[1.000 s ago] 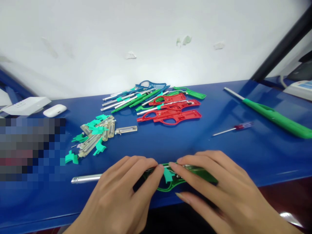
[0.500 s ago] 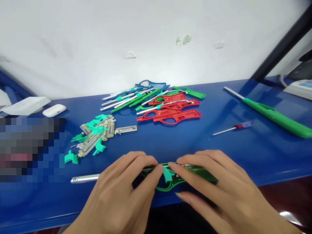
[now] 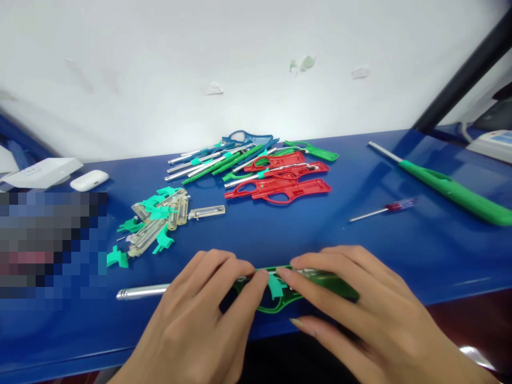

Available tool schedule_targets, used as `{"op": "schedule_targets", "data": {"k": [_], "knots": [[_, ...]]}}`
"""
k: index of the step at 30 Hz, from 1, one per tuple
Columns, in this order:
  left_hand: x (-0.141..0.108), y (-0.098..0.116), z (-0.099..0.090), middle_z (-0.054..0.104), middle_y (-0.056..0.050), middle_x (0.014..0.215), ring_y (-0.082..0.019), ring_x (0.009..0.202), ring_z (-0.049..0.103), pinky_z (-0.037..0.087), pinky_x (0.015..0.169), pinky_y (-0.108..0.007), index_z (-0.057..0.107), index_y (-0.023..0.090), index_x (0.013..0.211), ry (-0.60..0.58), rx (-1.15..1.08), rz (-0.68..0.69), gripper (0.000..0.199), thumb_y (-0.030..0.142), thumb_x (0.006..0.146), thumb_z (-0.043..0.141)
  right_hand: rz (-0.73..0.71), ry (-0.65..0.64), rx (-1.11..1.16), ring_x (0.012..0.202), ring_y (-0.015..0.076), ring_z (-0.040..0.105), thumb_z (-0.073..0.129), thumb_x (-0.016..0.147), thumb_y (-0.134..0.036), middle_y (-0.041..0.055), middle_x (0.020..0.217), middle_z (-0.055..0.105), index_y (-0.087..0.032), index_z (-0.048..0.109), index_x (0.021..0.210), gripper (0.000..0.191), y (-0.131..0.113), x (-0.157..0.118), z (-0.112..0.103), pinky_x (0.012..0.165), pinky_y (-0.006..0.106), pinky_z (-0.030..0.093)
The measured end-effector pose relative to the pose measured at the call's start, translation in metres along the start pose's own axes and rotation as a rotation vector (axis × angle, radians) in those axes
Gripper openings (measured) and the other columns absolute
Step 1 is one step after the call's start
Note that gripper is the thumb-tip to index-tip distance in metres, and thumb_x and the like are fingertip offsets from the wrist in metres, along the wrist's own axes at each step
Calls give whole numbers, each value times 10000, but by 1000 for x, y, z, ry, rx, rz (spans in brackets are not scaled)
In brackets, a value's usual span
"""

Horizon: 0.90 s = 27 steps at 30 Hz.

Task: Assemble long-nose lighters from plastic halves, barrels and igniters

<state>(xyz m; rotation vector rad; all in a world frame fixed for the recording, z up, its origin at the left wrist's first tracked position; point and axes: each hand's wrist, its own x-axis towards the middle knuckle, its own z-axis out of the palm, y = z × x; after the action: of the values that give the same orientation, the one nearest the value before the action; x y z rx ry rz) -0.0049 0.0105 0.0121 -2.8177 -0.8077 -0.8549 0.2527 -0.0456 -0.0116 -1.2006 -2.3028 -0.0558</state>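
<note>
A green utility lighter half-shell lies open side up at the table's front edge, its silver metal tube pointing left. A teal trigger sits inside it by the finger loop. My left hand is closed on the shell left of the trigger, thumb and index fingertips pressing near its top edge. From the right, my right hand grips the shell, with fingertips on the inner parts just right of the trigger and the thumb below. My fingers hide much of the shell's inside.
Red half-shells, green and blue ones and metal tubes are piled at the back. Clear fuel tanks with teal triggers lie left. A screwdriver and a whole green lighter lie right. A white case stands far left.
My left hand's fingers have shifted very slightly at the shell's top edge. The right hand and the lighter shell stay nearly where they were.
</note>
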Motion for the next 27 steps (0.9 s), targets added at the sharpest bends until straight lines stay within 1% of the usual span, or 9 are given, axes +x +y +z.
{"op": "schedule_targets", "data": {"k": [3,6,9,12,15,19,23,27], "knots": [[-3,3,-2,714,-66,1087,-258,1045,569,423,961,-404,727,155,1206,-15,77,1,370,-25,956,522,5,-13,2,1276,216,541,612,1102,-293,2,1405,656,-275,564,1536,437,-2,0,-1,1148,439,377],[-12,6,0,729,-55,1149,-276,1121,580,384,1018,-420,732,190,1235,-28,109,-45,370,20,1005,499,5,-15,-1,1279,214,537,615,1101,-289,-1,1407,655,-270,563,1539,442,0,-1,-1,1151,434,376],[-21,7,3,711,-74,1215,-311,1191,566,374,1041,-443,732,203,1291,-50,138,-77,382,64,1054,467,-46,-21,-23,1269,211,534,639,1090,-310,-5,1409,653,-264,560,1546,464,6,-1,-2,1138,412,384],[-24,6,4,702,-80,1194,-319,1196,559,389,1041,-434,748,205,1287,-54,166,-73,363,93,1065,483,-99,-6,-48,1257,208,535,645,1087,-332,-10,1407,654,-267,558,1551,476,12,-2,-2,1121,394,392],[-19,5,3,709,-75,1142,-292,1127,579,398,1052,-409,770,183,1238,-26,159,-51,347,69,1035,513,-108,7,-57,1256,209,531,642,1090,-334,-8,1396,657,-264,552,1556,480,13,-2,-2,1121,389,389],[-11,4,2,714,-78,1095,-269,1054,580,414,1017,-379,781,145,1184,-7,132,-32,368,-6,944,547,-103,8,-55,1261,212,524,641,1090,-325,0,1392,651,-249,559,1547,471,9,-1,-1,1128,385,384],[-11,4,3,719,-89,1103,-286,1079,581,415,1015,-393,779,142,1183,-18,150,-32,388,-13,915,545,-51,4,-25,1266,202,527,617,1102,-316,-7,1385,652,-259,585,1514,417,3,1,-1,1138,378,380],[-15,2,3,710,-91,1124,-292,1128,581,408,1054,-408,759,157,1222,-27,155,-28,389,-1,931,554,14,10,9,1277,193,542,606,1108,-298,-26,1393,667,-283,590,1501,394,0,0,-1,1147,392,382]]}}
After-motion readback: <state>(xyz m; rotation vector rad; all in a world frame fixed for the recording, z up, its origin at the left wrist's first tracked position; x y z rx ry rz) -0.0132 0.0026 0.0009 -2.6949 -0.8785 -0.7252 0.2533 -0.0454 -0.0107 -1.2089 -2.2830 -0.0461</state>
